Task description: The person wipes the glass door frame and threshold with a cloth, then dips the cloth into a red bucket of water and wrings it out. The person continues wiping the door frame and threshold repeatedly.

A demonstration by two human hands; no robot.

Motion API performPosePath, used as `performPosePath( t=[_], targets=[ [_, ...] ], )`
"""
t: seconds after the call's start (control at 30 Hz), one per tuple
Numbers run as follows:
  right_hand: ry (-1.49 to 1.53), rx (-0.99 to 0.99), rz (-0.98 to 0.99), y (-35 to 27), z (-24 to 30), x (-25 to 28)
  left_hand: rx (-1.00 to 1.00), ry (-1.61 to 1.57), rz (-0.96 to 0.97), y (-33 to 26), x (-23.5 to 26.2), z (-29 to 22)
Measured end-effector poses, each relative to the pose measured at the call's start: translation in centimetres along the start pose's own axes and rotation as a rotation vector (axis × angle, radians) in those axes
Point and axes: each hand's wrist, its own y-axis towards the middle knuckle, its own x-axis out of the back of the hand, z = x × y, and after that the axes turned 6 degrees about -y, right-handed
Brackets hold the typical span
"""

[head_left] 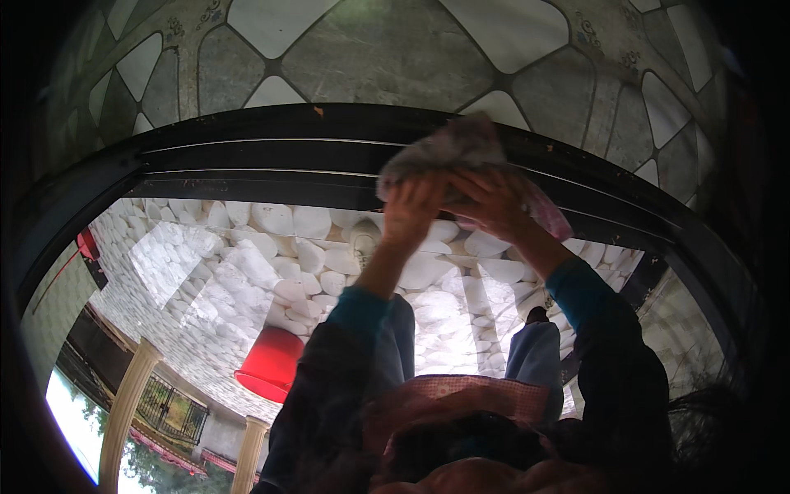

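Both of my hands are together on a crumpled greyish-pink cloth [461,148], which lies across a long black frame [271,132] with thin bright lines along it. My left hand [411,206] presses the cloth's left side, fingers bent over its near edge. Close beside it, my right hand [495,202] holds the cloth with its fingers pointing inward. A loose pink corner hangs past the right wrist. The fingertips are partly lost in the folds.
Grey and white patterned tiles [387,62] lie beyond the frame. On the near side is a white pebble-patterned surface [288,255] with bright reflections. A red bucket [271,362] stands left of my legs. Pale columns [127,412] and a dark railing [171,409] appear at lower left.
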Motion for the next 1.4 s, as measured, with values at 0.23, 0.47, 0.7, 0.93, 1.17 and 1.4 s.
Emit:
performPosePath(
  t=[0.23, 0.47, 0.7, 0.93, 1.17, 1.4],
  targets=[
    [0.066, 0.203, 0.013, 23.4, 11.2, -7.4, 0.266, 0.277, 0.051, -5.5, 11.7, 19.9],
    [0.120, 0.310, -0.158, 37.6, 16.8, -11.8, 0.474, 0.054, 0.080, -7.9, 19.3, 32.3],
    [0.008, 0.091, -0.380, 33.9, 13.5, -10.8, 0.350, -0.036, -0.063, -6.1, 16.2, 28.3],
    [0.060, -0.043, -0.233, 17.4, 4.3, -4.8, 0.277, 0.179, -0.069, -0.7, 6.9, 12.3],
    [-0.031, -0.225, -0.194, 1.1, -4.7, 0.7, 0.096, 0.087, 0.032, 4.8, -1.4, -3.0],
    [-0.109, -0.356, -0.143, -16.1, -13.4, 5.6, 0.004, -0.064, 0.078, 8.6, -10.3, -19.5]
  ],
)
